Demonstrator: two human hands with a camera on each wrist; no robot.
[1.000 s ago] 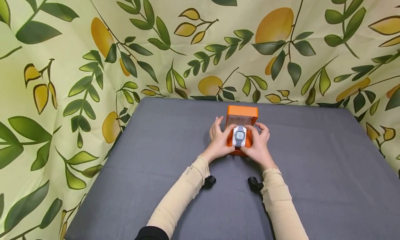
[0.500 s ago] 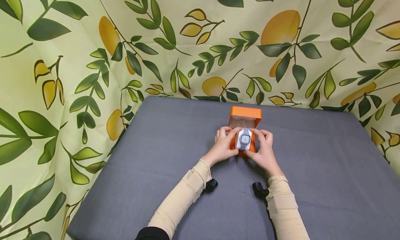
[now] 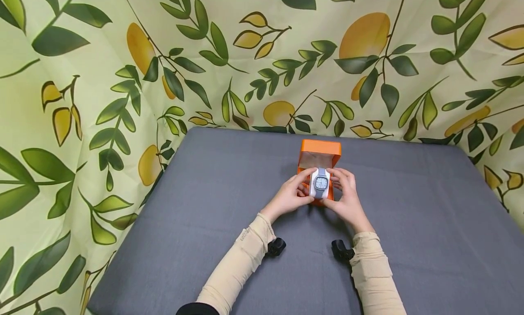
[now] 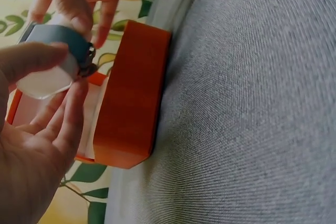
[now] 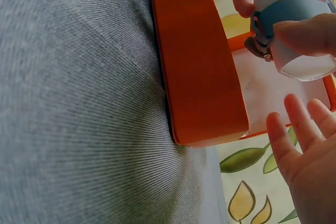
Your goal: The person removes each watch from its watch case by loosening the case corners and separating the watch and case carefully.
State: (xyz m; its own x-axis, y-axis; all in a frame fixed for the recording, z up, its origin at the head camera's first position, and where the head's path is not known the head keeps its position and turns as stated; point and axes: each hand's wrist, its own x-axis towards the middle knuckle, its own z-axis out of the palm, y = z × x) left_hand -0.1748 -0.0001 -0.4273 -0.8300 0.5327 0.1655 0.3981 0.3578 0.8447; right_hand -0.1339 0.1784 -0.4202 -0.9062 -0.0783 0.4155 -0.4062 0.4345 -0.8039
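Note:
A wristwatch [image 3: 321, 183] with a pale square dial and blue-grey strap [image 5: 294, 11] is wrapped round a white cushion [image 4: 44, 82]. Both hands hold this cushion from its two sides, just above the opening of an orange box [image 3: 321, 146] whose lid stands up at the back. My left hand [image 3: 288, 194] pinches the left side between thumb and forefinger, its other fingers reaching under the cushion near the strap's buckle [image 4: 88, 61]. On the other side my right hand [image 3: 348, 201] pinches with thumb and forefinger; its remaining fingers [image 5: 302, 124] are spread beside the box.
The box stands toward the back of a grey cloth-covered table [image 3: 221, 192]. Behind and to the left hangs a leaf-and-fruit patterned curtain [image 3: 229, 46]. Small black wrist cameras [image 3: 276, 246] stick inward from both beige sleeves [image 3: 239, 260].
My left hand's outer fingers have moved from outside the box to under the cushion. The right hand's outer fingers have drawn inward. The watch and cushion stay between both hands.

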